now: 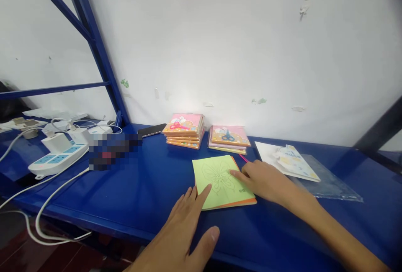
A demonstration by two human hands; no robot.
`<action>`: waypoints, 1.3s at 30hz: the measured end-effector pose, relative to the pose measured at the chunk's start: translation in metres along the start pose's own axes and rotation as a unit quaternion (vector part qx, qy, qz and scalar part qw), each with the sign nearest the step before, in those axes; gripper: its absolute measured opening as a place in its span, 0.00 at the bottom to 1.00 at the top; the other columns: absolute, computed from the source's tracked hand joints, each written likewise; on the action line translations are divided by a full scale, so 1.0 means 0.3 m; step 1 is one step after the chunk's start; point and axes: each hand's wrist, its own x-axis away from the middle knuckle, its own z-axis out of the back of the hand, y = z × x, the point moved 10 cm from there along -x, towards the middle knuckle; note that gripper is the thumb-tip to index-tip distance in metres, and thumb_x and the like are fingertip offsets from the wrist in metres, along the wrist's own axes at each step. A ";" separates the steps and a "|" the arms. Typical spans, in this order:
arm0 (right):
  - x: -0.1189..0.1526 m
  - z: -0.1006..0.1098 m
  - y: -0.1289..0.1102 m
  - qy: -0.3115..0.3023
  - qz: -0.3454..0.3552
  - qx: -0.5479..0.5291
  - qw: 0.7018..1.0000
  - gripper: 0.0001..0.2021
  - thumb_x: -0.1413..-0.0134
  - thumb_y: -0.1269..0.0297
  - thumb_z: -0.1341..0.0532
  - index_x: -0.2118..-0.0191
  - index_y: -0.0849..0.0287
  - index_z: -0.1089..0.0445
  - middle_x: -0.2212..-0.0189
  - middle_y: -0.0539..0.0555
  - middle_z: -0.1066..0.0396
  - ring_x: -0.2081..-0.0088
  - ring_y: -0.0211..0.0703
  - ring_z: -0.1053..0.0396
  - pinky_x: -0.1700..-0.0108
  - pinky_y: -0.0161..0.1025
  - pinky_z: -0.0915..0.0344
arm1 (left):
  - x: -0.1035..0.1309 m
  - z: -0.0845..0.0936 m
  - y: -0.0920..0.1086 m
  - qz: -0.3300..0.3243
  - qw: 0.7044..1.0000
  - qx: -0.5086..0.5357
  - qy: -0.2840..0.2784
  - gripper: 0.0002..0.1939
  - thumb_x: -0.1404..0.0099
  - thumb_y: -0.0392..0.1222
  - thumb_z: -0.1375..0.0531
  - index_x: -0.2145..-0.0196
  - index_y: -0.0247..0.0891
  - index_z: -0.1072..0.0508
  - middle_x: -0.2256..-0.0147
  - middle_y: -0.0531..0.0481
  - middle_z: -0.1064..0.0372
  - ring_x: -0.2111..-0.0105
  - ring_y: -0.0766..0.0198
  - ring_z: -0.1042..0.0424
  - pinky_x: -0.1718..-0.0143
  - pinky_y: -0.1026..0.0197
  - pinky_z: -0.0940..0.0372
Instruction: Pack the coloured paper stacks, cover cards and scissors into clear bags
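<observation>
Green butterfly sheet (213, 182), atop other paper, was placed on worktop (141, 192), packet stack (229, 138) at twelve o'clock. Touched at eight by left hand (182, 226), spread wide; at three by right hand (264, 180), grip contents couldn't be told. Judged light, easily creased, best lifted by edges.

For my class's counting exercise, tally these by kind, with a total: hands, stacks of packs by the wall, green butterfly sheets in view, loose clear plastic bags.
Hands: 2 (left hand, right hand)
Stacks of packs: 2 (left stack, right stack)
Green butterfly sheet: 1
Clear plastic bag: 1
Total: 6
</observation>
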 end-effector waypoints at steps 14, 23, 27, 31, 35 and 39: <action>0.005 -0.022 -0.014 0.017 0.014 0.000 1.000 0.29 0.28 0.45 0.55 0.78 0.55 0.37 0.79 0.58 0.30 0.75 0.51 0.30 0.72 0.43 0.51 | -0.067 0.080 0.118 -0.007 0.893 0.449 -0.020 0.33 0.38 0.41 0.42 0.35 0.44 0.35 0.41 0.45 0.28 0.34 0.48 0.38 0.30 0.43 0.53; 0.008 -0.022 -0.017 0.014 0.009 0.002 1.000 0.28 0.29 0.45 0.54 0.79 0.54 0.42 0.78 0.57 0.30 0.75 0.50 0.32 0.73 0.44 0.51 | -0.103 0.115 0.032 0.066 0.839 0.540 0.004 0.41 0.42 0.46 0.43 0.31 0.38 0.43 0.43 0.36 0.28 0.36 0.44 0.35 0.33 0.39 0.50; 0.009 -0.022 -0.020 0.013 0.009 -0.001 1.000 0.28 0.29 0.45 0.53 0.79 0.54 0.43 0.79 0.57 0.31 0.75 0.50 0.33 0.72 0.44 0.51 | -0.109 0.122 0.021 0.069 0.822 0.565 0.017 0.42 0.42 0.44 0.43 0.31 0.38 0.43 0.42 0.35 0.28 0.36 0.44 0.36 0.34 0.38 0.48; 0.008 -0.022 -0.020 0.020 0.010 0.006 1.000 0.28 0.29 0.44 0.52 0.80 0.54 0.42 0.79 0.57 0.32 0.75 0.51 0.32 0.72 0.44 0.52 | -0.123 0.123 0.032 0.033 0.831 0.555 0.025 0.39 0.40 0.43 0.43 0.31 0.38 0.43 0.41 0.34 0.29 0.34 0.43 0.38 0.34 0.38 0.47; 0.007 -0.025 -0.019 0.023 0.015 0.009 1.000 0.29 0.29 0.44 0.53 0.79 0.54 0.41 0.78 0.58 0.30 0.73 0.52 0.30 0.71 0.44 0.51 | -0.147 0.109 0.033 0.014 0.827 0.560 0.049 0.36 0.40 0.39 0.42 0.34 0.36 0.39 0.44 0.34 0.28 0.38 0.43 0.33 0.36 0.39 0.42; 0.007 -0.024 -0.017 0.023 0.011 0.003 1.000 0.29 0.29 0.44 0.52 0.78 0.55 0.37 0.77 0.59 0.28 0.72 0.54 0.28 0.71 0.44 0.48 | -0.174 0.111 0.004 0.057 0.813 0.569 0.111 0.32 0.43 0.34 0.41 0.40 0.33 0.36 0.51 0.34 0.28 0.48 0.47 0.25 0.41 0.43 0.34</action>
